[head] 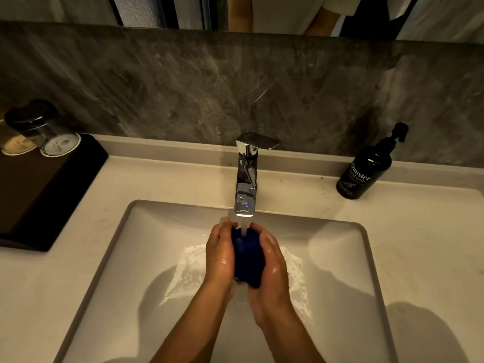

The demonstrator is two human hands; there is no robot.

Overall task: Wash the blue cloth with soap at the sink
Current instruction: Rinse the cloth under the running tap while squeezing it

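The blue cloth (pixel 247 256) is bunched into a wet wad and pressed between both my palms over the sink basin (pixel 337 273). My left hand (pixel 219 254) cups its left side and my right hand (pixel 272 260) cups its right side. Both hands are wet and shiny. Water runs from the chrome faucet (pixel 246 179) straight down onto the top of the cloth. White suds lie on the basin floor to either side of my hands. A black pump bottle of hand wash (pixel 365 169) stands on the counter at the right of the faucet.
At the left of the pale counter (pixel 162 184) lies a dark tray (pixel 49 189) with two upturned glasses (pixel 39 129). A grey stone backsplash rises behind the faucet, and a mirror runs above it.
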